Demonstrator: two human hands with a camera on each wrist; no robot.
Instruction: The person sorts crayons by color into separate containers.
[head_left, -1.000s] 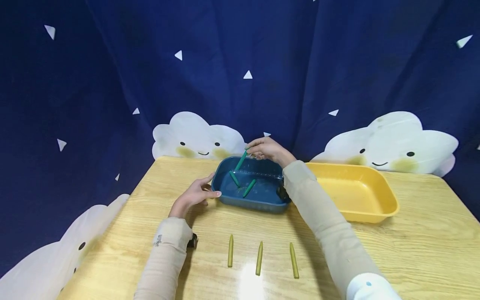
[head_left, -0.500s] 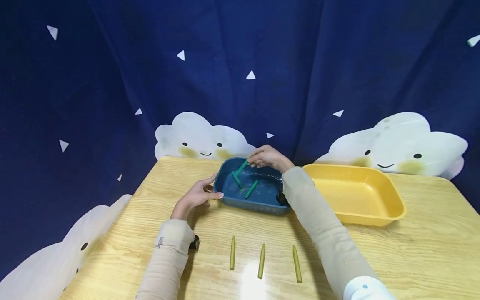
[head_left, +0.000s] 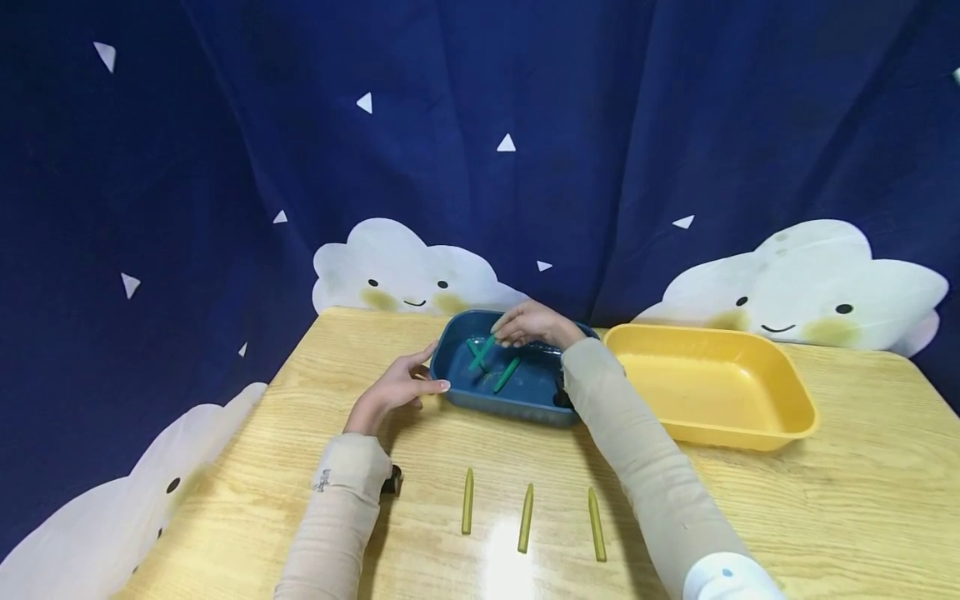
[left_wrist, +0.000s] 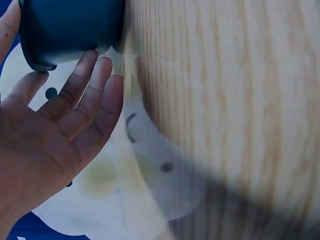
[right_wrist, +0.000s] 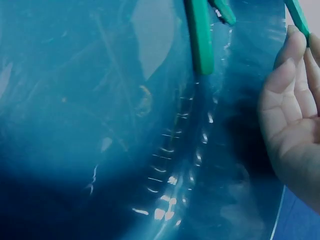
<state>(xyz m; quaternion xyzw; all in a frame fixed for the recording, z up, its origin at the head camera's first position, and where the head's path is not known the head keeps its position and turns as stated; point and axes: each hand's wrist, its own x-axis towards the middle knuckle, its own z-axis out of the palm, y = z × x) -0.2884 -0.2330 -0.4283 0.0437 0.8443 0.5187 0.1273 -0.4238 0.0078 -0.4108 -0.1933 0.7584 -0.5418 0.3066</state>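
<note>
In the head view, my right hand (head_left: 535,323) is over the back of a dark blue plastic bin (head_left: 510,407). Its fingertips pinch a green crayon (head_left: 484,349) by the upper end, and the crayon slants down into the bin. Two more green crayons lie on the bin floor, one crossing behind the held crayon and one green crayon (head_left: 507,375) farther right. My left hand (head_left: 395,390) touches the bin's left end, fingers spread and fairly straight. The left wrist view shows its fingertips (left_wrist: 105,65) against the bin wall.
A yellow bin (head_left: 712,392) stands right of the blue one, partly behind my right sleeve. Several yellow crayons, such as the middle yellow crayon (head_left: 526,517), lie in a row near the front of the wooden table (head_left: 847,492). A dark blue curtain (head_left: 465,133) hangs behind.
My right hand has moved down, lowering the pinched green crayon deeper into the blue bin. The left hand stays at the bin's left end. The camera view has shifted slightly.
</note>
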